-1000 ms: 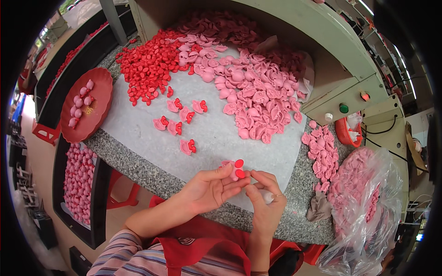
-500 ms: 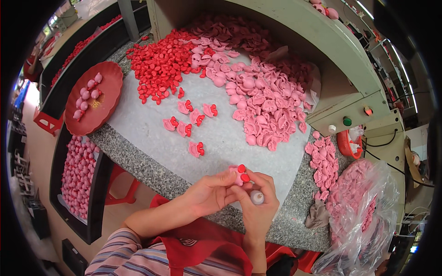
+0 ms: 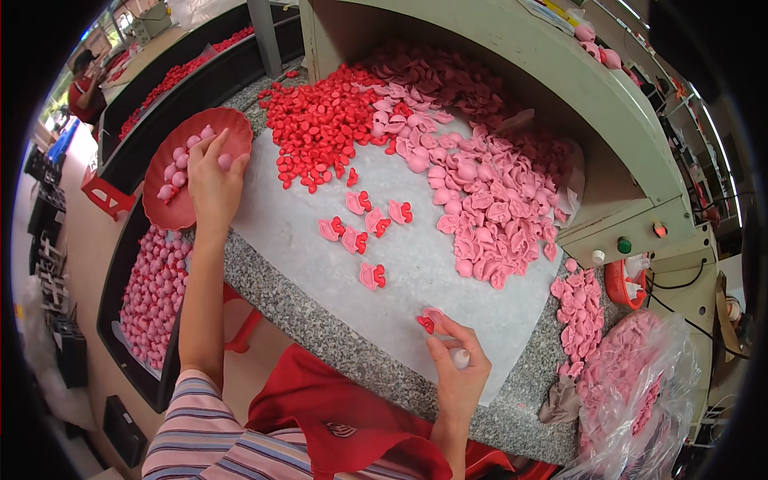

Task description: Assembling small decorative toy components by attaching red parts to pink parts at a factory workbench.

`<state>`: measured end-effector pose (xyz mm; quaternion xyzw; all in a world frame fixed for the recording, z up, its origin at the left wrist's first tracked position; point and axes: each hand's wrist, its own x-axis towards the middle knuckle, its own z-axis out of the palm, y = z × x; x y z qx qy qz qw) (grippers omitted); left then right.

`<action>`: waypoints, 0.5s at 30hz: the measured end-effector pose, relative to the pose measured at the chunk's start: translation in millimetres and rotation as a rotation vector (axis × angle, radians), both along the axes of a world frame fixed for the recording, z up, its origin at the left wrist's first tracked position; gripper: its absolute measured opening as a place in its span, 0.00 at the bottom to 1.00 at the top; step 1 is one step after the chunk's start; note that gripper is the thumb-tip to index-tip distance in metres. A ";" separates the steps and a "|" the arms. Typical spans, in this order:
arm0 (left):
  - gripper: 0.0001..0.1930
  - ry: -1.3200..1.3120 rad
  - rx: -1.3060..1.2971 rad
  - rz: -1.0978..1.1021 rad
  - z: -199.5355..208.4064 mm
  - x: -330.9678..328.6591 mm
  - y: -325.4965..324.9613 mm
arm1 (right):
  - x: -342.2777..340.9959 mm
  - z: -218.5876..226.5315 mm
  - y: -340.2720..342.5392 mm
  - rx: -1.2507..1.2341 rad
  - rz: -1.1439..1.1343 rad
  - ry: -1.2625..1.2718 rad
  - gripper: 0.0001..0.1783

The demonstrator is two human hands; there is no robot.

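Observation:
My left hand (image 3: 214, 180) reaches into a scalloped red dish (image 3: 164, 210), its thumb and fingers closing round a small pink ball (image 3: 226, 162). Several more pink balls (image 3: 182, 161) lie in the dish beside it. Low over the white sheet, my right hand (image 3: 458, 360) pinches a pink shell piece with a red double-lobed part (image 3: 429, 320) between thumb and forefinger. A small white bottle (image 3: 461, 358) is tucked in the same hand; only its end shows. Several matching pink-and-red pieces (image 3: 373, 276) rest on the sheet ahead of it.
A heap of red parts (image 3: 316, 120) and a larger heap of pink shells (image 3: 488, 208) cover the sheet's far side. At right stand a grey-green machine housing (image 3: 596, 144), a red basket (image 3: 626, 284) and a clear bag (image 3: 640, 376). A black tray of pink balls (image 3: 156, 296) sits lower left.
The two hands have parted. My left hand has swung left into the red dish, while my right keeps the pink-and-red piece and the bottle. The view has shifted slightly.

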<state>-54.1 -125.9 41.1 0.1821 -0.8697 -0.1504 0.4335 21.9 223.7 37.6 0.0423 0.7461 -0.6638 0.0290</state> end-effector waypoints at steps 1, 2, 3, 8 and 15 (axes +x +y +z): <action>0.20 0.061 -0.086 -0.009 3.7 -5.1 15.5 | 0.1 0.1 1.3 0.014 -0.007 -0.021 0.17; 0.20 0.065 -0.060 -0.149 3.5 -10.7 36.2 | 1.9 -0.1 2.6 0.014 -0.010 -0.022 0.17; 0.21 0.067 -0.039 -0.275 4.6 -13.6 57.9 | 3.9 0.9 1.8 0.016 0.010 -0.005 0.17; 0.22 -0.312 -0.185 -0.572 -22.0 -40.1 144.8 | 16.1 6.5 14.5 0.013 0.010 -0.037 0.15; 0.23 -0.433 0.114 -0.981 1.3 -20.4 189.5 | 25.0 5.9 44.0 -0.055 -0.189 0.003 0.16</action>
